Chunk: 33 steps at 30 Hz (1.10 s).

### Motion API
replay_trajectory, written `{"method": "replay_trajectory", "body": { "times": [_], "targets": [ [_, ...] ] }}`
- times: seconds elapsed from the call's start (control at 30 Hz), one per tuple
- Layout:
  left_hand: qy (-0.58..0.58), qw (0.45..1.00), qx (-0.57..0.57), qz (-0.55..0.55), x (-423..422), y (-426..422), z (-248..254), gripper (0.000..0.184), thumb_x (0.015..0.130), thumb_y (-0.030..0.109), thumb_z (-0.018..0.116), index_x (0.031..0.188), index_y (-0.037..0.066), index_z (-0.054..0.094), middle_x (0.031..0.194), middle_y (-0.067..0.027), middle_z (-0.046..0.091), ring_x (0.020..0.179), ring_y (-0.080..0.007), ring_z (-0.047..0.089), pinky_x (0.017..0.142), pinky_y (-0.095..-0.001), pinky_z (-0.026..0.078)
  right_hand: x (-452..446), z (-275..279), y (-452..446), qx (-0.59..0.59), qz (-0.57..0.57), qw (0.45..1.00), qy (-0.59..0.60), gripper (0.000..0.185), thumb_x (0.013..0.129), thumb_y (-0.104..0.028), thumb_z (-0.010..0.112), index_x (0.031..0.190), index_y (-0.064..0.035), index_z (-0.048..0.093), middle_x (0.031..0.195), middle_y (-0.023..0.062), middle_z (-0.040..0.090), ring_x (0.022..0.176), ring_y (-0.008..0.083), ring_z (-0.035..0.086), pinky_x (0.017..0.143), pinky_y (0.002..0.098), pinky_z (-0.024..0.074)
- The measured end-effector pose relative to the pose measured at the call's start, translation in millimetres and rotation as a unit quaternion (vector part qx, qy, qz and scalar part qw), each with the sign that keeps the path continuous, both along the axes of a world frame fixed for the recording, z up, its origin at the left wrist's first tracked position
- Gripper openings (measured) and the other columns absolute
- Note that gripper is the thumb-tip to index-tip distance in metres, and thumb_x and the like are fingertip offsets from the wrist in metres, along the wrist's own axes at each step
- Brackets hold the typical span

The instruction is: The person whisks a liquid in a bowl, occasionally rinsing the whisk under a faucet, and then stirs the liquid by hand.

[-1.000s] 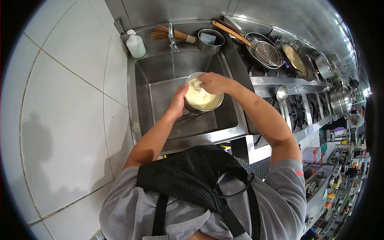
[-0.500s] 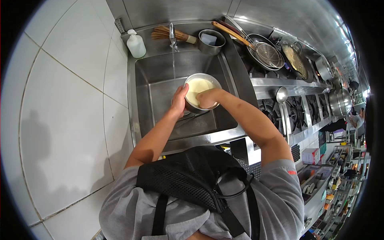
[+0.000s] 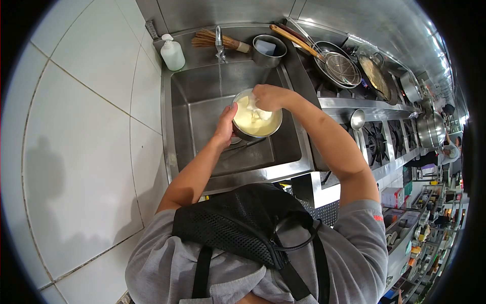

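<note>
A round metal bowl (image 3: 247,136) with cloudy, pale yellow liquid (image 3: 250,123) is held over the sink (image 3: 197,109). My left hand (image 3: 226,125) grips the bowl's left side, thumb at the rim. At the far right part of the bowl is my right hand (image 3: 271,97), with its fingers curled down inside the rim. Whitish lumps (image 3: 263,114) show at the surface just below these fingers. Something pale is by the fingertips, but what they hold is hidden. A thin stream runs from the faucet (image 3: 219,45) into the sink behind the bowl.
A soap pump bottle (image 3: 173,54), a straw brush (image 3: 215,40) and a metal pot (image 3: 267,60) with a light-blue block line the sink's back ledge. To the right are a stove, a strainer (image 3: 342,68), pans and a ladle (image 3: 357,119). Another person (image 3: 448,152) is far right.
My right hand has risen from the liquid at the bowl's near right to its far right rim. White lumps now show at the surface. The left hand keeps its hold.
</note>
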State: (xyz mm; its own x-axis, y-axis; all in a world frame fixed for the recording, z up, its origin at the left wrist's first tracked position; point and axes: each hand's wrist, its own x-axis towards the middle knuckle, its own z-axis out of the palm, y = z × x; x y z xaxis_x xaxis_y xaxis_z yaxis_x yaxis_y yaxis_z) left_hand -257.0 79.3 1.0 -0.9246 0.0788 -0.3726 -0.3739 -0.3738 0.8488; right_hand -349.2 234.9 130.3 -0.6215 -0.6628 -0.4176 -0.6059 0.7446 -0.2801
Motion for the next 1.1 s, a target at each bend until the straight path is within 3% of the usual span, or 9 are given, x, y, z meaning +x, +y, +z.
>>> {"method": "replay_trajectory", "body": {
  "times": [0.17, 0.23, 0.47, 0.67, 0.73, 0.87, 0.93, 1.1],
  "targets": [
    [0.016, 1.000, 0.013, 0.008, -2, 0, 1, 0.055, 0.091, 0.061, 0.047, 0.114, 0.012, 0.051, 0.095, -0.0058, 0.061, 0.075, -0.0151, 0.061, 0.054, -0.0318, 0.050, 4, -25, -5, -0.045, -0.014, 0.999, 0.011, 0.040, 0.082, -0.020, 0.056, 0.112, 0.0040, 0.063, 0.117, 0.0228, 0.062, 0.110, 0.0350, 0.060, 0.093, 0.0408, 0.0468],
    [-0.005, 0.999, -0.009, -0.036, -3, -4, 2, 0.068, 0.091, 0.065, 0.042, 0.136, 0.015, 0.043, 0.125, -0.0090, 0.057, 0.106, -0.0226, 0.061, 0.075, -0.0409, 0.056, 10, -31, -13, 0.013, -0.008, 0.999, -0.044, 0.044, 0.086, -0.019, 0.050, 0.124, 0.0023, 0.055, 0.128, 0.0236, 0.055, 0.120, 0.0354, 0.053, 0.099, 0.0417, 0.0419],
    [-0.025, 0.998, 0.012, -0.052, -1, -5, -3, 0.067, 0.091, 0.066, 0.043, 0.137, 0.018, 0.044, 0.126, -0.0097, 0.056, 0.107, -0.0244, 0.060, 0.073, -0.0440, 0.054, 26, -49, -36, 0.084, 0.055, 0.989, -0.111, 0.044, 0.081, -0.014, 0.050, 0.121, 0.0020, 0.059, 0.117, 0.0244, 0.062, 0.109, 0.0362, 0.061, 0.091, 0.0422, 0.0472],
    [-0.027, 0.999, -0.008, -0.015, 0, -7, -7, 0.069, 0.089, 0.068, 0.043, 0.139, 0.019, 0.043, 0.126, -0.0098, 0.056, 0.106, -0.0247, 0.059, 0.073, -0.0430, 0.054, 40, -45, -31, 0.129, 0.121, 0.976, -0.127, 0.041, 0.078, -0.011, 0.049, 0.113, -0.0001, 0.065, 0.115, 0.0204, 0.065, 0.109, 0.0359, 0.060, 0.094, 0.0423, 0.0447],
    [-0.016, 1.000, -0.020, 0.015, 4, -7, -2, 0.064, 0.089, 0.065, 0.046, 0.123, 0.012, 0.050, 0.112, -0.0115, 0.059, 0.093, -0.0227, 0.062, 0.061, -0.0381, 0.053, 41, -49, -27, 0.180, 0.132, 0.971, -0.091, 0.039, 0.080, -0.013, 0.049, 0.113, -0.0014, 0.066, 0.115, 0.0195, 0.065, 0.110, 0.0350, 0.060, 0.094, 0.0422, 0.0447],
    [-0.016, 0.999, -0.022, 0.029, 9, -8, 6, 0.064, 0.089, 0.065, 0.047, 0.124, 0.011, 0.049, 0.116, -0.0124, 0.057, 0.098, -0.0248, 0.060, 0.064, -0.0399, 0.054, 37, -41, -23, 0.233, 0.143, 0.959, -0.079, 0.036, 0.082, -0.017, 0.054, 0.111, -0.0031, 0.069, 0.115, 0.0179, 0.066, 0.106, 0.0337, 0.063, 0.091, 0.0406, 0.0473],
    [-0.017, 0.999, -0.024, 0.032, 8, -10, 2, 0.065, 0.089, 0.065, 0.047, 0.126, 0.011, 0.047, 0.118, -0.0133, 0.056, 0.104, -0.0270, 0.058, 0.069, -0.0430, 0.053, 33, -41, -21, 0.268, 0.160, 0.949, -0.047, 0.031, 0.080, -0.010, 0.055, 0.106, -0.0018, 0.069, 0.112, 0.0174, 0.066, 0.101, 0.0345, 0.064, 0.086, 0.0412, 0.0494],
    [-0.014, 0.999, -0.010, 0.027, 5, -11, 0, 0.066, 0.089, 0.065, 0.047, 0.127, 0.011, 0.047, 0.120, -0.0133, 0.055, 0.106, -0.0273, 0.057, 0.072, -0.0449, 0.052, 30, -62, -19, 0.230, 0.110, 0.967, 0.012, 0.027, 0.079, -0.008, 0.058, 0.102, -0.0031, 0.071, 0.108, 0.0166, 0.068, 0.100, 0.0319, 0.066, 0.083, 0.0399, 0.0515]
  ]
}}
